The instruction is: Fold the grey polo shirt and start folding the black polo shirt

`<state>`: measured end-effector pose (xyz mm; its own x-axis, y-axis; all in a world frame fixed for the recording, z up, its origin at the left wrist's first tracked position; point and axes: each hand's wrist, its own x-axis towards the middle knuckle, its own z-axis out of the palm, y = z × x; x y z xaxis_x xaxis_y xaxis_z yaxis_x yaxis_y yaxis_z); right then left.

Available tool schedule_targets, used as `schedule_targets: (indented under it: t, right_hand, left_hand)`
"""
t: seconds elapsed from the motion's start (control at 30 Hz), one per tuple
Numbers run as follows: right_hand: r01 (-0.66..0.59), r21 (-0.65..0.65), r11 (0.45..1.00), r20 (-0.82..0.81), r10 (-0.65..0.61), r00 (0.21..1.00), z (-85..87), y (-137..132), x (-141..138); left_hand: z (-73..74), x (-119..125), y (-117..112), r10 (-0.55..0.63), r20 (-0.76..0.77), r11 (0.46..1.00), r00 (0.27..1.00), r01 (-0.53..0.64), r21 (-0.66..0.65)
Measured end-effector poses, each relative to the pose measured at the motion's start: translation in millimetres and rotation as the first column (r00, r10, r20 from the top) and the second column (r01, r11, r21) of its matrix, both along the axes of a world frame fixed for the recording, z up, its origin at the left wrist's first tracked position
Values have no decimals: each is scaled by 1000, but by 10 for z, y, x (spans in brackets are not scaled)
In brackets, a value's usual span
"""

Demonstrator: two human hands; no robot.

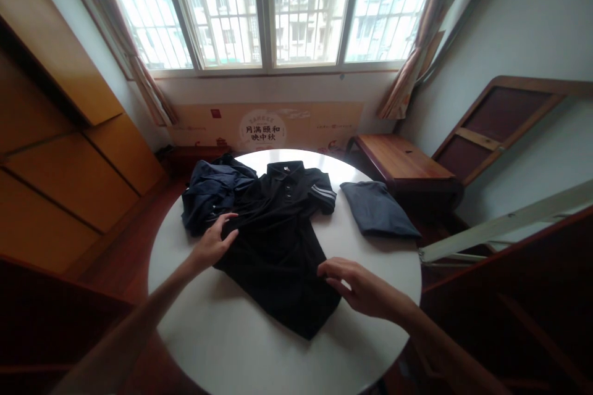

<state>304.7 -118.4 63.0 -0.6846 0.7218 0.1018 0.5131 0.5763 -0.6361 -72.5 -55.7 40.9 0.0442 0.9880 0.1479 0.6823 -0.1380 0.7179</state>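
A black polo shirt (278, 241) with grey-striped sleeve cuffs lies spread, collar away from me, on a round white table (241, 339). My left hand (214, 244) rests on the shirt's left edge with fingers stretched out, thumb against the cloth. My right hand (359, 287) touches the shirt's right edge near the hem, fingers slightly curled and apart, holding nothing that I can see.
A crumpled dark navy garment (210, 194) lies at the table's back left. A folded grey-blue garment (377, 210) sits at the back right. A low wooden bench (398, 163) stands beyond the table, wooden cabinets (69, 166) on the left, windows (269, 6) behind.
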Motion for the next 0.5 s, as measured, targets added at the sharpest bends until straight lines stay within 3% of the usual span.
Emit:
schedule_targets:
  t: [0.07, 0.13, 0.2, 0.27, 0.33, 0.4, 0.5]
  right_hand:
    - [8, -51, 999, -34, -9, 999, 180, -30, 211]
    - [-18, -127, 992, -21, 15, 1000, 333, -49, 418]
    - [-61, -220, 974, 19, 67, 998, 425, -27, 562]
    - [-97, -300, 949, 55, 119, 991, 448, 73, 607]
    - [-73, -299, 951, 61, 95, 994, 421, 266, 541]
    - [7, -209, 978, 29, 0, 1000, 370, 546, 381]
    - [159, -6, 987, -65, -159, 985, 277, 1038, 63]
  left_hand:
    - [126, -89, -53, -5, 14, 1000, 1000, 5, -11]
    - [256, -217, -116, -93, 12, 986, 996, 94, -141]
    - [359, -331, -143, -234, -20, 912, 972, 212, -351]
    - [427, -363, -77, -321, -118, 864, 940, 240, -444]
    - [472, -264, 116, -283, -259, 930, 923, 199, -308]
    - [514, -41, 420, -200, -325, 980, 924, 189, -64]
    - [575, 376, 918, -189, -257, 964, 948, 229, 136]
